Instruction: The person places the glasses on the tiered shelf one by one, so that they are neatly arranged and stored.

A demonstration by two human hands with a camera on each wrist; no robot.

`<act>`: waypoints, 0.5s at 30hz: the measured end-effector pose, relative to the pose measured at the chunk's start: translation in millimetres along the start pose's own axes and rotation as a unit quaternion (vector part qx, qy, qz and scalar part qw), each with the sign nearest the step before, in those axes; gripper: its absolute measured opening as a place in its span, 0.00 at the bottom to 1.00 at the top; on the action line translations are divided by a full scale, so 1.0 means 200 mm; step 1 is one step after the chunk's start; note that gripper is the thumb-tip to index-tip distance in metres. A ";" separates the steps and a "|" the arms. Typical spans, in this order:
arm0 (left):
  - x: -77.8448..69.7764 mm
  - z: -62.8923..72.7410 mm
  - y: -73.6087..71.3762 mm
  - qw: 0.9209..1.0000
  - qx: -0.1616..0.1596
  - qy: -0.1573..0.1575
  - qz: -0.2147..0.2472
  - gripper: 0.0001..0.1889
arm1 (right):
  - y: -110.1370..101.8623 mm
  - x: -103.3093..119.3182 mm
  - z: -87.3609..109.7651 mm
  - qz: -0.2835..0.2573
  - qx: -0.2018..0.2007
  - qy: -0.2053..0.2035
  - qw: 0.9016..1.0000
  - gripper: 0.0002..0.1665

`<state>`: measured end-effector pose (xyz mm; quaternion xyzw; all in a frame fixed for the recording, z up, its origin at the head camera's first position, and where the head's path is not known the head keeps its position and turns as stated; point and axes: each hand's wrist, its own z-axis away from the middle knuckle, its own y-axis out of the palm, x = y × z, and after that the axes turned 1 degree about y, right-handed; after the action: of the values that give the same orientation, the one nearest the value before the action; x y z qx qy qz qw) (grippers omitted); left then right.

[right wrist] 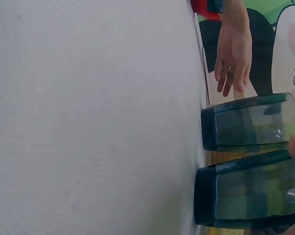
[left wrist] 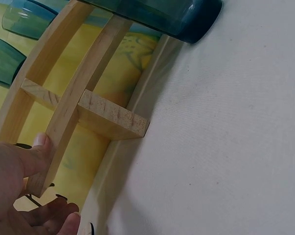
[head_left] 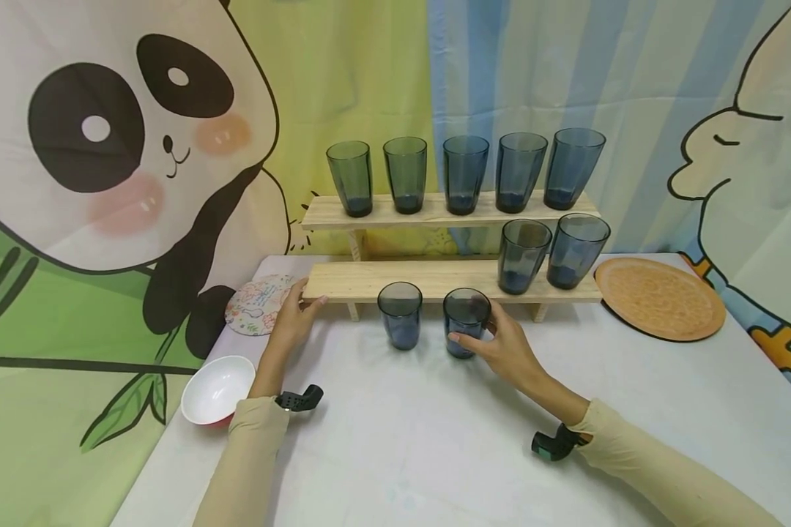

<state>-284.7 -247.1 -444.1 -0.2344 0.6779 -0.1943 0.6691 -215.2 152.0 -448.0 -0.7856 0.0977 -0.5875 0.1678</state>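
Note:
My right hand [head_left: 506,353] grips a blue-grey drinking glass [head_left: 463,316], thumb on its near side and fingers round its right. In the right wrist view this glass [right wrist: 250,193] is upright, its base at the white tablecloth. A second glass [head_left: 400,318] stands just left of it, in front of the wooden shelf [head_left: 402,279]. At the shelf's left end, my left hand [head_left: 293,322] holds the lower board, the thumb on its front edge. The left wrist view shows that thumb [left wrist: 37,152] against the board, with the other fingers curled below.
Two glasses [head_left: 524,256] stand at the lower board's right end. Several more line the upper board [head_left: 428,217]. A white bowl [head_left: 217,390] and floral round mat [head_left: 258,306] lie left; a tan round board [head_left: 662,298] lies right. Printed curtains [head_left: 362,73] hang behind.

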 end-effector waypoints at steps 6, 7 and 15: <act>0.00 0.00 0.01 1.000 -0.001 0.001 0.000 0.40 | -0.04 0.04 0.01 0.006 0.005 0.006 1.000 0.50; 0.00 0.00 0.01 1.000 -0.002 0.002 -0.001 0.40 | -0.05 0.06 0.01 0.008 0.006 0.005 1.000 0.51; 0.00 0.00 0.00 1.000 -0.006 0.004 -0.003 0.40 | -0.14 0.23 -0.08 0.016 0.003 0.003 1.000 0.49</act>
<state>-284.9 -247.6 -443.9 -0.2396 0.6809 -0.1929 0.6647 -218.8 159.7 -391.6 -0.7813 0.1091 -0.5877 0.1797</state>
